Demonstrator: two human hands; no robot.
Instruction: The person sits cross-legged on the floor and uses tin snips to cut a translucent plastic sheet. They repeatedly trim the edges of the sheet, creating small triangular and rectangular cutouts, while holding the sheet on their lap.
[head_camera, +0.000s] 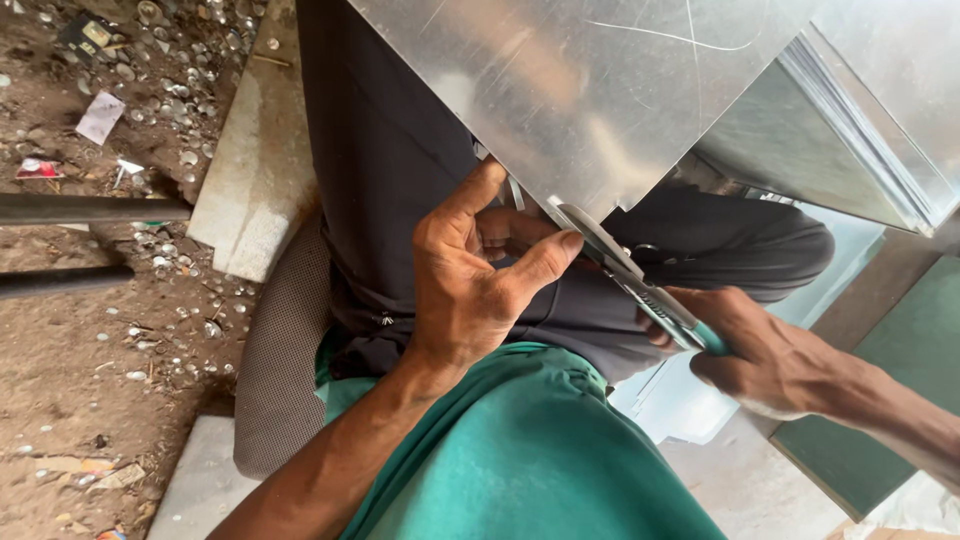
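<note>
The shiny flat galvanised metal sheet (590, 90) is pinched at its edge by the left hand (480, 280), steadying it for the teal-handled steel snips (640, 285) clenched in the right hand (760, 350).

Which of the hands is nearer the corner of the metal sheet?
Left. The left hand pinches the metal sheet right at its corner; the right hand sits farther back, gripping the snips.

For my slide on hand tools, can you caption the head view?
Left hand steadies a shiny metal sheet while the right hand works green-handled snips at its edge.
</note>
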